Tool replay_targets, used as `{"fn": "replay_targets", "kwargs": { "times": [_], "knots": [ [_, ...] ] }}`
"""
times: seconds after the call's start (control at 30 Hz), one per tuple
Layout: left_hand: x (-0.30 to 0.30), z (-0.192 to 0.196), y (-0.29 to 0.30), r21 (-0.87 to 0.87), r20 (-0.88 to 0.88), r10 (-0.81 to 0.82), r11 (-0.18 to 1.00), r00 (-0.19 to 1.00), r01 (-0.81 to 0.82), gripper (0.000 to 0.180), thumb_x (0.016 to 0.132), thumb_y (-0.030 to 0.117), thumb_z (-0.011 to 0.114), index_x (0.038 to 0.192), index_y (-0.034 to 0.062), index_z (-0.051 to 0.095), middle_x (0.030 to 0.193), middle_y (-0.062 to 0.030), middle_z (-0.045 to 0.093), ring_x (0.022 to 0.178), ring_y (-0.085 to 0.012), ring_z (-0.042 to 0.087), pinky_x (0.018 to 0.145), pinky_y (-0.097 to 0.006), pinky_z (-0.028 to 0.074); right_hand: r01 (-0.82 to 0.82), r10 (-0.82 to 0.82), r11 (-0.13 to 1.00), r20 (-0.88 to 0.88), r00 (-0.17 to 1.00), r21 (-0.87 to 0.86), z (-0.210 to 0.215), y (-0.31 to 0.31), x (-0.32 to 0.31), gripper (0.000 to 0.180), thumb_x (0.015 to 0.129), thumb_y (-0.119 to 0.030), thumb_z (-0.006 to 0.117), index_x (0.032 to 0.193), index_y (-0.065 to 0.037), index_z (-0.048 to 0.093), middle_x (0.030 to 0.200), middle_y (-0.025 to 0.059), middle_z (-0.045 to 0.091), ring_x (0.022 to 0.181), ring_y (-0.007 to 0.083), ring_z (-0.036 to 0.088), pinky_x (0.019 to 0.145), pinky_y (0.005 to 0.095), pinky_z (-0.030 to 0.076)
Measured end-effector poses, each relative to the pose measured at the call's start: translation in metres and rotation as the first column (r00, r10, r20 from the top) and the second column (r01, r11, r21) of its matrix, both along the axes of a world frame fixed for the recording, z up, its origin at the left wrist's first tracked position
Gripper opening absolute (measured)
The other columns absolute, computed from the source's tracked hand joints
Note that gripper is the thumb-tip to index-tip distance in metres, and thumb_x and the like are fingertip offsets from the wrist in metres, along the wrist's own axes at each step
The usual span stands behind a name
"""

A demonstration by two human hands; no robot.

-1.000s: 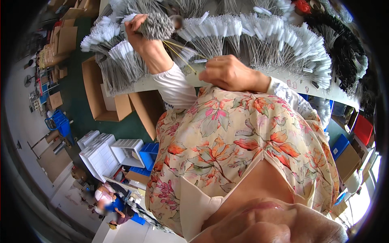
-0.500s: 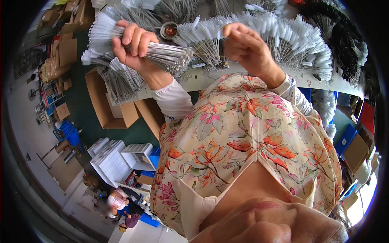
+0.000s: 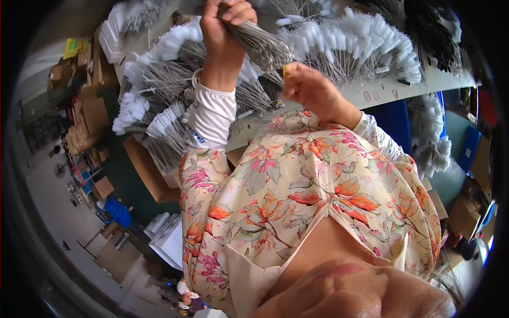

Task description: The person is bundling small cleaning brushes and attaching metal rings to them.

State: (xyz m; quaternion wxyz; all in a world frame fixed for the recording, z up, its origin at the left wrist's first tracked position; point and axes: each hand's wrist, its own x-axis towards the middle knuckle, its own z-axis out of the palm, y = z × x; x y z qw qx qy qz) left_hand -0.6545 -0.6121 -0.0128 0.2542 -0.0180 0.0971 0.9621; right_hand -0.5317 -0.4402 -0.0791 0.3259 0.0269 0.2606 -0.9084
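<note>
dark rim, bowed edges, lower-right glare

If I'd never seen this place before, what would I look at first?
Probably the big orange and pink leaves and flowers on the person's cream top, filling the middle of the picture. Then, near the top edge, the left hand gripping a thick bundle of thin grey wires. Behind it, white-tipped wires crowd the pale table.

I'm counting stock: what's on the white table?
White-tipped wire bundles, with dark bundles at upper right. The left hand and its held bundle cover part; tabletop beneath the bundles can't be seen.
</note>
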Motion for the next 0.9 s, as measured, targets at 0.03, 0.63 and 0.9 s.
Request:
{"fn": "replay_targets", "kwargs": {
  "times": [0.03,0.63,0.9],
  "knots": [
    [0.003,0.004,0.008,-0.132,-0.121,-0.093,0.988,0.988,0.077,0.027,0.091,0.026,0.051,0.070,0.0107,0.043,0.054,0.0042,0.035,0.045,-0.0068,0.034,0.043,-0.019,0.032,-0.022,0.022,0.973,-0.003,1.000,-0.228,-0.011,-0.005,0.002,0.014,0.089,-0.019,0.051,0.097,-0.007,0.053,0.086,0.0012,0.056,0.078,0.0146,0.054,0.078,0.0332,0.048],
    [0.033,0.002,-0.011,-0.086,-0.269,0.132,0.983,0.954,-0.160,0.033,0.090,0.021,0.054,0.109,-0.0044,0.047,0.070,-0.0027,0.045,0.046,-0.0070,0.037,0.040,-0.021,0.035,-0.025,0.056,0.974,-0.132,0.990,0.227,-0.007,0.002,-0.016,0.028,0.094,-0.028,0.049,0.092,-0.003,0.060,0.063,-0.0059,0.044,0.055,0.0047,0.039,0.054,0.0200,0.037],
    [0.046,-0.007,0.019,-0.393,-0.293,0.144,0.883,0.945,-0.257,0.024,0.090,0.021,0.054,0.104,0.0022,0.049,0.069,-0.0004,0.043,0.046,-0.0051,0.033,0.040,-0.019,0.030,0.311,-0.249,0.940,-0.340,0.907,0.140,0.007,-0.029,-0.003,0.032,0.093,-0.029,0.048,0.110,-0.004,0.055,0.098,0.0036,0.058,0.087,0.0121,0.055,0.079,0.0274,0.046]
  ]
}}
